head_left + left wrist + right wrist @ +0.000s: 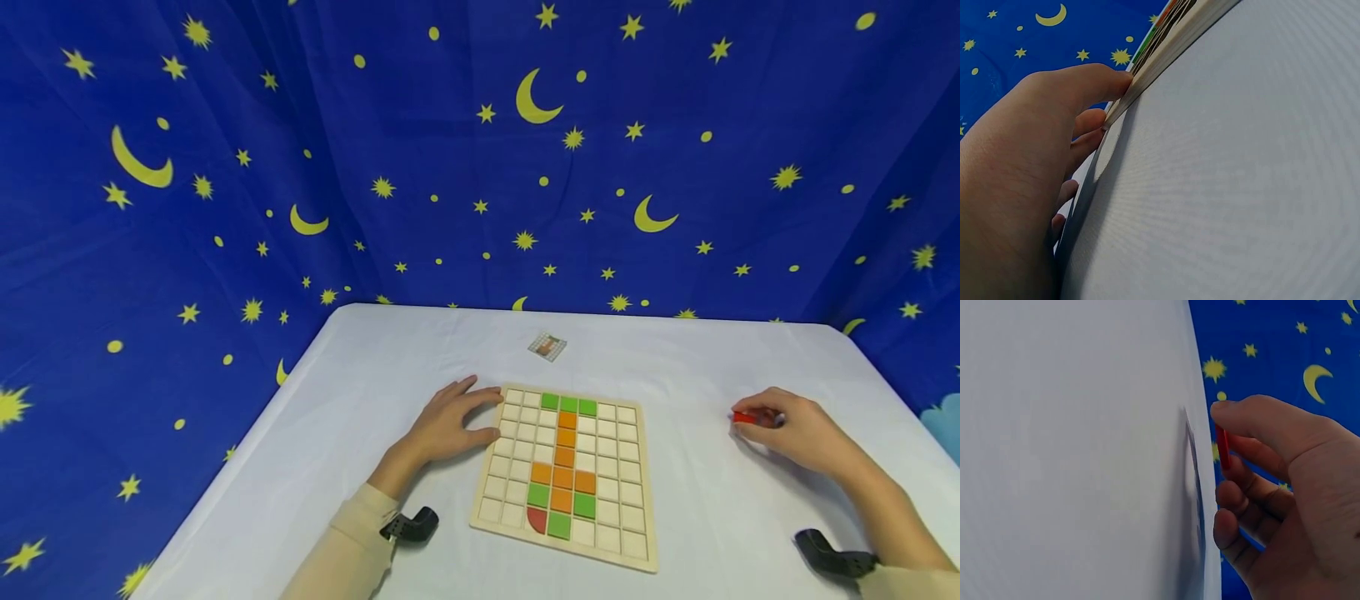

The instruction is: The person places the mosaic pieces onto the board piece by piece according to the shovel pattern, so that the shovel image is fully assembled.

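A square wooden grid board [632, 500] lies on the white table in the head view. Orange tiles [564, 456] and green tiles [558, 524] fill some of its cells, with one red quarter-round tile [537, 520] near the bottom. At the board's left edge rests my left hand [444, 425], thumb and index fingertips touching the rim, fingers loosely extended. My right hand [798, 433] is over the table's right side, well apart from the board. It pinches a small red tile [1222, 447] between thumb and fingers; the fingers hide the tile's full shape.
Beyond the board lies a small pattern card [548, 347] with a printed grid. A white cloth covers the table [420, 342]. Blue curtains [450, 150] with yellow stars and moons stand behind and at both sides. Black wrist devices [411, 525] sit on both wrists.
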Action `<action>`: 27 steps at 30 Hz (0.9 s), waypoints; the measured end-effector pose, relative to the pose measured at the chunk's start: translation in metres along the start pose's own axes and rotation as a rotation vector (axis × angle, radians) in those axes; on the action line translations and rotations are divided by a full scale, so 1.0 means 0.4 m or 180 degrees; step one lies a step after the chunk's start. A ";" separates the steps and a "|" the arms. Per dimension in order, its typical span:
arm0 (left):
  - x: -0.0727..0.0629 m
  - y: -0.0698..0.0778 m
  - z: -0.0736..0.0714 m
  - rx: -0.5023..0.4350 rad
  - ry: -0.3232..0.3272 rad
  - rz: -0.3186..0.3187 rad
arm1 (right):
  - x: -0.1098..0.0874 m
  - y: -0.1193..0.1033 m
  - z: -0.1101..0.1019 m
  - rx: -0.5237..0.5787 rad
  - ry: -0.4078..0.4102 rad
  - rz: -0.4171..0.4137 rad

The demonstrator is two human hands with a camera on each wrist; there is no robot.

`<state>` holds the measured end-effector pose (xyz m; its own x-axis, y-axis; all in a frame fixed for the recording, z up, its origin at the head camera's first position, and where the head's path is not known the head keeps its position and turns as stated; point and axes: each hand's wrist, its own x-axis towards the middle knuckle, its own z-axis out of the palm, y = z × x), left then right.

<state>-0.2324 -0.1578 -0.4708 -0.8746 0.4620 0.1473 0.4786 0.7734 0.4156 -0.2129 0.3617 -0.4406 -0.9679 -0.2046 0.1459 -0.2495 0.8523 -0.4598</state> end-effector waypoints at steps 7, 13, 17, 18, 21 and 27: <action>0.001 -0.003 -0.001 0.0027 -0.0009 0.0015 | 0.012 -0.053 0.017 0.0149 0.0005 -0.0201; 0.000 -0.004 0.001 -0.0003 -0.0003 0.0009 | 0.021 -0.097 0.034 0.0271 -0.0068 -0.0397; 0.000 -0.004 0.001 0.0016 -0.0003 -0.0023 | 0.023 -0.120 0.047 0.0324 -0.0067 -0.0531; -0.001 -0.004 0.001 0.0017 -0.0004 -0.0031 | 0.023 -0.125 0.051 0.0341 -0.0063 -0.0572; -0.002 -0.001 0.000 0.0005 -0.0018 -0.0049 | 0.023 -0.145 0.062 0.0395 -0.0053 -0.0700; -0.002 0.001 0.002 -0.0003 0.0003 -0.0022 | 0.017 -0.187 0.076 0.0466 -0.0113 -0.0857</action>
<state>-0.2317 -0.1576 -0.4713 -0.8779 0.4562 0.1453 0.4725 0.7761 0.4176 -0.2019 0.2818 -0.4319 -0.8662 -0.4325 0.2501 -0.4963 0.6872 -0.5305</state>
